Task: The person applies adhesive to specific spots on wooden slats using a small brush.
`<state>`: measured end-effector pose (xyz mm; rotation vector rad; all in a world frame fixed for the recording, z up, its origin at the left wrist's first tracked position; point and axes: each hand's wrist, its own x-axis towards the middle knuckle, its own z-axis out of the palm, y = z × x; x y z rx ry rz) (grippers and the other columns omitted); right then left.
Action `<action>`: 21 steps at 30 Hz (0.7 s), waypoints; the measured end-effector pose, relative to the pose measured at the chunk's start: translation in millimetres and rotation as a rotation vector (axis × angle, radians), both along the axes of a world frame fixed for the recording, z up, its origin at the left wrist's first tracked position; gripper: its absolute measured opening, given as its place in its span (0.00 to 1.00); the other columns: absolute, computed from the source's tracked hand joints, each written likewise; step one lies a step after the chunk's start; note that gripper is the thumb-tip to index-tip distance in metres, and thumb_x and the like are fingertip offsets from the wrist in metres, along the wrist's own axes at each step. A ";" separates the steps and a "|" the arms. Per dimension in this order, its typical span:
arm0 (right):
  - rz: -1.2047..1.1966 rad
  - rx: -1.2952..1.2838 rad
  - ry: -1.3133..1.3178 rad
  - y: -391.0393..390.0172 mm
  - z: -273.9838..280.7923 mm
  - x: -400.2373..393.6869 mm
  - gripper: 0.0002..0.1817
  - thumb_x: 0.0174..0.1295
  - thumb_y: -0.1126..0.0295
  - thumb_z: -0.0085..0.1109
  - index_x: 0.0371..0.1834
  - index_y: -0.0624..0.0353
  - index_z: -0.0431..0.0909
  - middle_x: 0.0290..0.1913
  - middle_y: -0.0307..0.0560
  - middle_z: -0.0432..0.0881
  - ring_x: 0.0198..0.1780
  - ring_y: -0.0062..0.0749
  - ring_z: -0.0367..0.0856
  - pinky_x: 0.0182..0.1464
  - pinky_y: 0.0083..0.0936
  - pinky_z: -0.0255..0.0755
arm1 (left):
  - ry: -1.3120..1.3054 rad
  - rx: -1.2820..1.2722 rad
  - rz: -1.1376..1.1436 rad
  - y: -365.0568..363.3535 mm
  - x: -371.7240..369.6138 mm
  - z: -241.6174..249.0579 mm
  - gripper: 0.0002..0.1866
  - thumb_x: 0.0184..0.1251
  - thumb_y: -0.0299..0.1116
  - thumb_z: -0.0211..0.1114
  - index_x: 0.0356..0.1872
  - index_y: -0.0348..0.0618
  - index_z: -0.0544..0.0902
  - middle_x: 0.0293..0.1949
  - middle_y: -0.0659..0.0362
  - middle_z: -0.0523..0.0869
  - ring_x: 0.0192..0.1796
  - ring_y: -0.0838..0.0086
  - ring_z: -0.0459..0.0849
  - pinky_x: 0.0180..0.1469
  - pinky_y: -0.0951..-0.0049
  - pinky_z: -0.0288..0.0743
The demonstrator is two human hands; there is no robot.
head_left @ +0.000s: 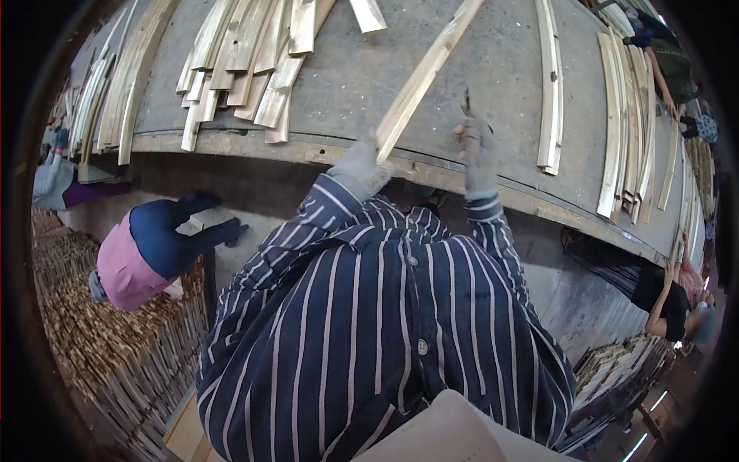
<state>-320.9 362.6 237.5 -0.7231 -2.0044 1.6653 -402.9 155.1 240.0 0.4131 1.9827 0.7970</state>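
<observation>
My left hand [360, 167], in a pale glove, is closed round the near end of a long wooden strip [427, 73]. The strip slants away up and to the right over the grey table [346, 85]. To its right my right hand [479, 150], gloved with bare fingertips showing, is closed on a thin dark object [467, 100] pointing away from me; I cannot make out what it is. This hand is apart from the strip.
Overlapping wooden strips [239, 58] lie left of centre, with more strips [550, 85] on the right. A person in pink [131, 266] bends at the left beside stacked wood [115, 346]. Other people stand at the right; one wears black [676, 312].
</observation>
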 end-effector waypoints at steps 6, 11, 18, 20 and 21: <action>0.282 0.435 0.052 -23.0 26.7 14.5 0.20 0.57 0.81 0.58 0.52 0.52 0.83 0.32 0.45 0.80 0.33 0.30 0.80 0.36 0.22 0.73 | 0.642 -0.096 0.030 -17.0 -2.4 13.6 0.43 0.51 0.49 0.71 0.65 0.34 0.66 0.44 0.45 0.83 0.49 0.50 0.82 0.53 0.59 0.75; 0.322 0.525 0.016 -44.2 32.3 15.4 0.18 0.55 0.81 0.58 0.49 0.54 0.82 0.32 0.47 0.80 0.33 0.35 0.81 0.36 0.25 0.74 | 0.178 0.240 0.089 -19.0 -25.1 9.5 0.42 0.47 0.44 0.75 0.63 0.32 0.68 0.42 0.49 0.84 0.43 0.63 0.84 0.50 0.69 0.77; 0.234 0.430 0.041 -33.6 26.5 14.1 0.20 0.52 0.84 0.55 0.48 0.56 0.82 0.34 0.48 0.80 0.33 0.37 0.81 0.36 0.26 0.74 | -1.055 0.823 0.641 -9.6 -38.5 -23.4 0.27 0.61 0.39 0.70 0.53 0.32 0.71 0.34 0.48 0.80 0.26 0.72 0.79 0.22 0.77 0.75; 0.237 0.431 0.028 -33.5 29.0 15.6 0.20 0.51 0.84 0.55 0.48 0.56 0.82 0.34 0.48 0.80 0.33 0.37 0.81 0.36 0.27 0.74 | -1.174 0.885 0.618 -7.5 -32.6 -13.4 0.30 0.64 0.52 0.66 0.56 0.38 0.71 0.34 0.46 0.80 0.25 0.71 0.79 0.23 0.76 0.75; 0.243 0.435 0.020 -34.7 31.1 16.0 0.20 0.51 0.83 0.56 0.48 0.56 0.82 0.35 0.48 0.80 0.34 0.38 0.81 0.36 0.27 0.74 | -1.267 0.957 0.545 -7.0 -32.0 -11.5 0.35 0.67 0.64 0.53 0.62 0.44 0.70 0.38 0.46 0.79 0.29 0.68 0.80 0.25 0.74 0.76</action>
